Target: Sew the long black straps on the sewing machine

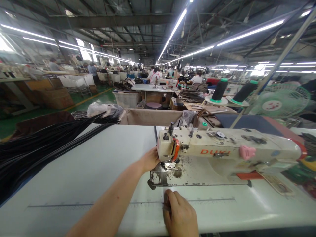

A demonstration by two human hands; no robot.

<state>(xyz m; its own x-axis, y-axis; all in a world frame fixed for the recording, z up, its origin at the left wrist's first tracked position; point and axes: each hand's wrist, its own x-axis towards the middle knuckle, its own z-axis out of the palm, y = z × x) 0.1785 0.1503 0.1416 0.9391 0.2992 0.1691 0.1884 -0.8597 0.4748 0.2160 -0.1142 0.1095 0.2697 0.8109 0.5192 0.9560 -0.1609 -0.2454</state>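
Observation:
A white sewing machine with an orange-marked head stands on the pale table. My left hand reaches behind the left end of the machine head, close to the needle area; its fingertips are hidden. Just beyond that hand, a narrow dark strip sticks up past the head. In front of the machine bed, my right hand is closed low over the table, with something dark and blurred at its fingers that I cannot make out. A long ruler scale runs along the tabletop beside it.
Long black straps lie heaped over the table's left side. Behind the table is a beige fabric-lined bin. Two dark thread cones and a green fan stand at the right. People work at other tables farther back.

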